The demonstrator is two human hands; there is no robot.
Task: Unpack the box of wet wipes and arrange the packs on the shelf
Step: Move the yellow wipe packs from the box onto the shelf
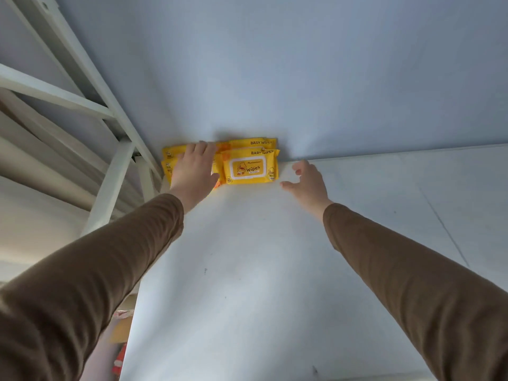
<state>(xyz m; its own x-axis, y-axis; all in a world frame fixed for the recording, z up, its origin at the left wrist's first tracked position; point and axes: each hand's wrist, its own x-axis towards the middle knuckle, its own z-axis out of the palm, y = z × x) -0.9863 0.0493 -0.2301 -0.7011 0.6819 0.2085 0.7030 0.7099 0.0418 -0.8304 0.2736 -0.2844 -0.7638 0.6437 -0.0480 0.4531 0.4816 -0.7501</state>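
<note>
Several yellow wet wipe packs point(248, 166) lie in two stacks at the back left of the white shelf board point(247, 270), against the wall. My left hand point(193, 169) lies flat, palm down, on the left stack and covers most of it. The right stack's top pack shows its white label with a duck. My right hand point(308, 181) hovers just to the right of the packs, fingers spread, holding nothing and not touching them. The box is not in view.
The pale blue wall point(302, 64) closes the back of the shelf. White metal shelf frame bars point(110, 111) run up on the left. Beyond the board's left edge, lower down, orange and yellow items point(121, 350) show blurred.
</note>
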